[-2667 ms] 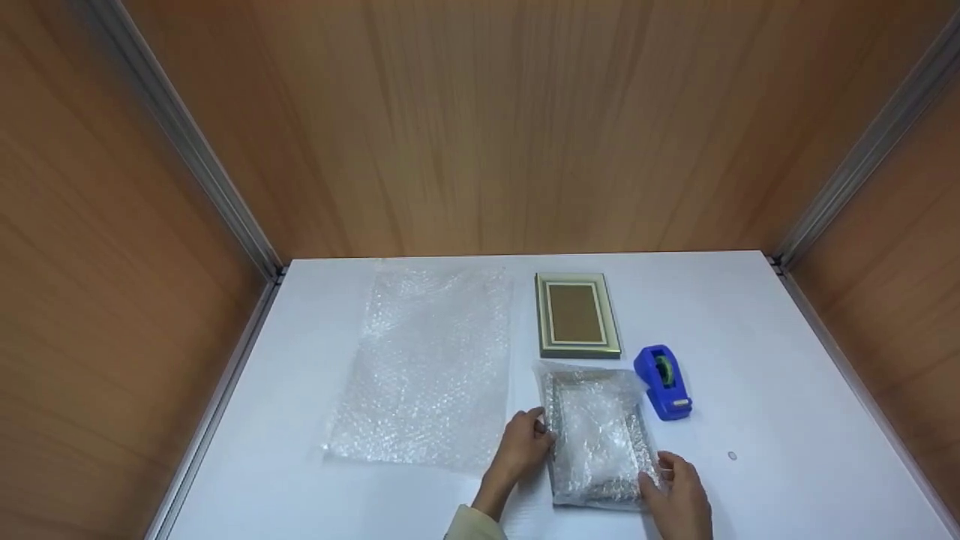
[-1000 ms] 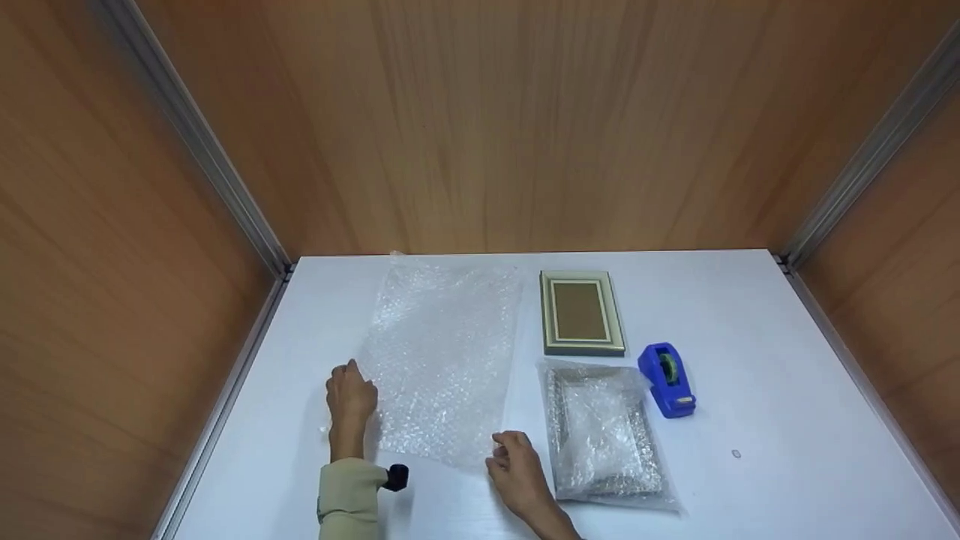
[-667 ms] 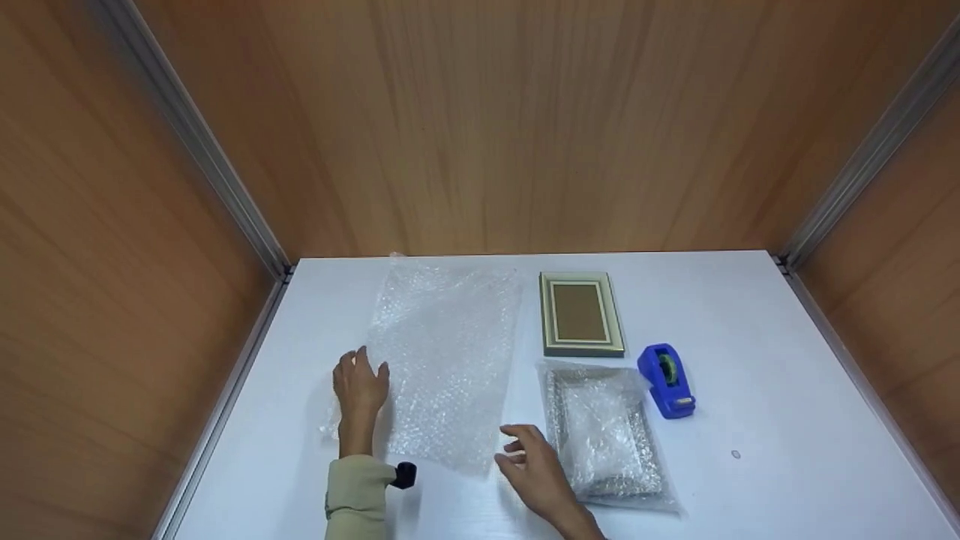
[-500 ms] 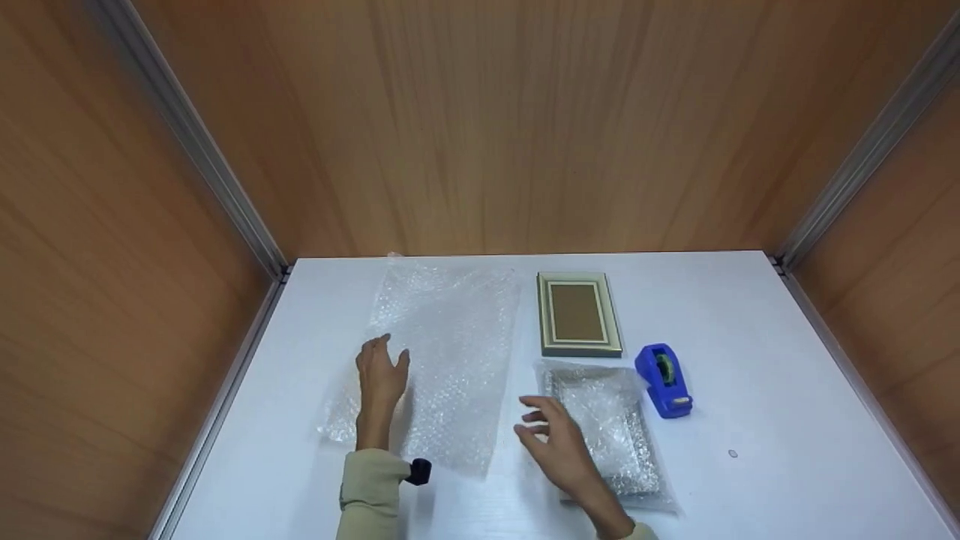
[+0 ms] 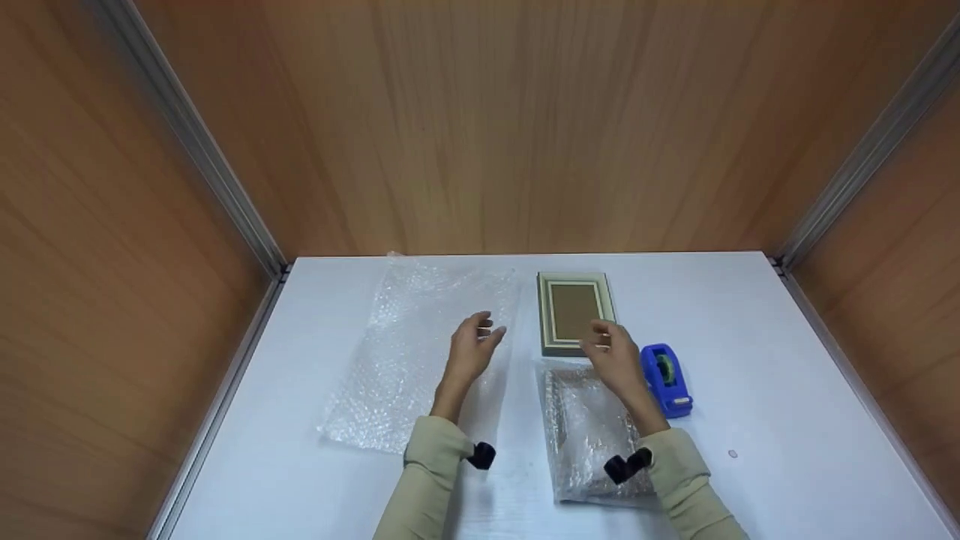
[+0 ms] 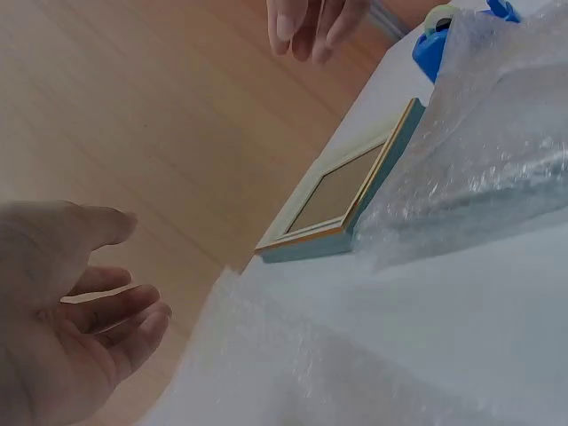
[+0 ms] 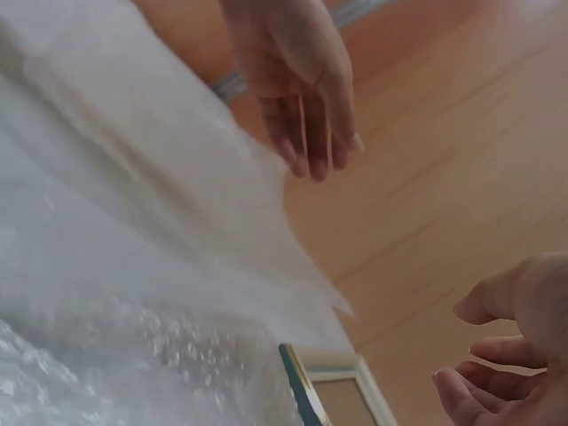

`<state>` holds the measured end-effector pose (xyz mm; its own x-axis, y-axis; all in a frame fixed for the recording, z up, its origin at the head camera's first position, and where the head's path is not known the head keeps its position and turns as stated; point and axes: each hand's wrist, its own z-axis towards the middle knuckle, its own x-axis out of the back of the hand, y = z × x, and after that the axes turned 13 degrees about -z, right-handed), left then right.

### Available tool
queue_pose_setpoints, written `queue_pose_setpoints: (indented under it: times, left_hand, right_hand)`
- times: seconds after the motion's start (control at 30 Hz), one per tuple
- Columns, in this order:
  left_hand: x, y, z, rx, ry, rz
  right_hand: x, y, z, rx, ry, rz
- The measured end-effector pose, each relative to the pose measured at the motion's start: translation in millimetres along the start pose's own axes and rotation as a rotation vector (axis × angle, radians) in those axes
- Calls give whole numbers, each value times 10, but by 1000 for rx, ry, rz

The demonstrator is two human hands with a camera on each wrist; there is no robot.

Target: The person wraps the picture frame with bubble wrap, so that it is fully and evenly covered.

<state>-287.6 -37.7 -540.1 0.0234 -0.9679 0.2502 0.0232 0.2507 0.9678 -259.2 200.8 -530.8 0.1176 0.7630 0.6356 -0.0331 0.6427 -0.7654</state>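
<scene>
**Two wide grips hovering over frame and bubble wrap**

The left grip (image 5: pixel 466 356) is hovering wide, thumb standing apart from gently bent fingers, and the right grip (image 5: pixel 616 364) is hanging in the same way. Below the right grip and reaching out to its left, the picture frame (image 5: pixel 574 311) is lying flat on the tabletop (image 5: pixel 750 337), its brown panel facing up. Its long axis is running away from the person, toward the wooden back wall (image 5: pixel 480 150).

On the person's side of the right grip, partly under that forearm, a clear bubble-wrap parcel (image 5: pixel 589 427) is enclosing a frame-shaped thing, its long axis also running near to far. Whether parcel and frame are touching cannot be told. Under the left grip and spreading to its left, a bubble-wrap sheet (image 5: pixel 397 375) is lying flat, its length pointing toward the back wall with a slight slant. Just right of the right grip, a blue dispenser (image 5: pixel 670 391) is holding a green tape roll (image 5: pixel 664 367).
</scene>
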Motion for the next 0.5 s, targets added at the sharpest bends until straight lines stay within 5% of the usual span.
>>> queue_pose_setpoints:
  times: [0.23,0.5]
  left_hand:
    - [-364,-3,71,77,-88,-34]
    - [-592,-80,129,106,-84,-16]
  right_hand:
    - [-31,327,295,-87,50,-83]
    - [-63,564,486,-141,56,-171]
